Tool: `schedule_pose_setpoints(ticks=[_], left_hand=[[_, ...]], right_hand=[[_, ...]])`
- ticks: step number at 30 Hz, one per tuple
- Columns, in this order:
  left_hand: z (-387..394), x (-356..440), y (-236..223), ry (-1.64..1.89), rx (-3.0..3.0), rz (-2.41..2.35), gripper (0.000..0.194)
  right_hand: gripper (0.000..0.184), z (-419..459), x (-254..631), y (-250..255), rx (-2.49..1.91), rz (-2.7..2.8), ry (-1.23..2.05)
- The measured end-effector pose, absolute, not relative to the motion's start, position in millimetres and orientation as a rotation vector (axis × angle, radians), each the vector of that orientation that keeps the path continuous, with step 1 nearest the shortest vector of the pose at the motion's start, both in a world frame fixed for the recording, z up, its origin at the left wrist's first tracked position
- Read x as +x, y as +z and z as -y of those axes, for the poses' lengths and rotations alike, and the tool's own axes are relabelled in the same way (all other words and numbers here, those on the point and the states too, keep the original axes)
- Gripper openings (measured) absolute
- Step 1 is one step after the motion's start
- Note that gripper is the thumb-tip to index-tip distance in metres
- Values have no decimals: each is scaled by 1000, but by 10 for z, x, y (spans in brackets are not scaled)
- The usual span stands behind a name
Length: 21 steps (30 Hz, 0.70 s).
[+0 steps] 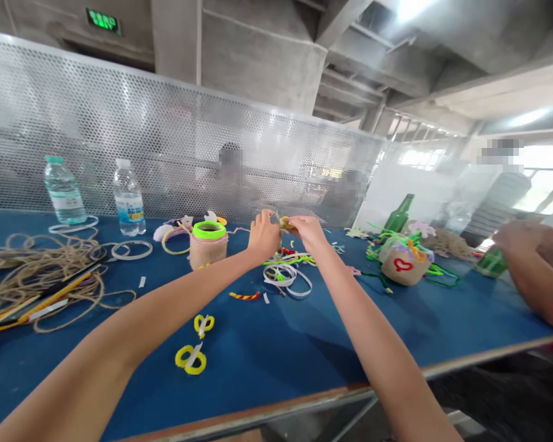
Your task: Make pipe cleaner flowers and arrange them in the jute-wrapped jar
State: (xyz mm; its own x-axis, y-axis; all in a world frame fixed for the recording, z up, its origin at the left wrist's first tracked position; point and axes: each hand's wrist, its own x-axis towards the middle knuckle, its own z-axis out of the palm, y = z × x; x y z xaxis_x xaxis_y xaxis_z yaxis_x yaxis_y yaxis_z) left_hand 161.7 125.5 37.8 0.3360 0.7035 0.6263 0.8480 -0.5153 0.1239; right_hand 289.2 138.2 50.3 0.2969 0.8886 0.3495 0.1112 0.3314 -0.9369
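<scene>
Over the far middle of the table, my left hand (265, 236) and my right hand (310, 233) work close together, both closed. A small yellow pipe cleaner piece (285, 224) is pinched in my right fingertips. My left fingers are curled beside it; a pale bit shows there, too small to name. Left of my hands stands a twine-wrapped jar (207, 250) with a bright green rim. Nearer me lie two yellow pipe cleaner loops (190, 360) (203, 326) with white tape strips on them. A red-and-yellow twisted piece (244, 296) is below my left wrist.
White tape rolls (299, 283) and green pipe cleaners lie below my hands. Tangled twine (69, 261) and scissors-like yellow-black tools (46, 301) are left, near two water bottles (66, 193) (129, 199). At right are a heart-marked pot (403, 265), a green bottle (399, 215) and another person's arm (534, 270).
</scene>
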Motion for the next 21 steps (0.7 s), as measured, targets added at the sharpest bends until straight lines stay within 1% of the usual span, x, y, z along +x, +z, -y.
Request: schedule_pose_setpoints(ticks=[4, 11, 21], left_hand=[[-1307, 1702, 367, -972, -2359, 1413, 21], [-1333, 1869, 436, -1029, -2411, 1355, 18], [-1301, 1970, 500, -1042, -2451, 1316, 20]], right_hand=[[7, -1436, 3041, 476, -1125, 1087, 699], [18, -1565, 3233, 497, -1176, 917, 544], [16, -1560, 3404, 500, -1127, 866, 653]])
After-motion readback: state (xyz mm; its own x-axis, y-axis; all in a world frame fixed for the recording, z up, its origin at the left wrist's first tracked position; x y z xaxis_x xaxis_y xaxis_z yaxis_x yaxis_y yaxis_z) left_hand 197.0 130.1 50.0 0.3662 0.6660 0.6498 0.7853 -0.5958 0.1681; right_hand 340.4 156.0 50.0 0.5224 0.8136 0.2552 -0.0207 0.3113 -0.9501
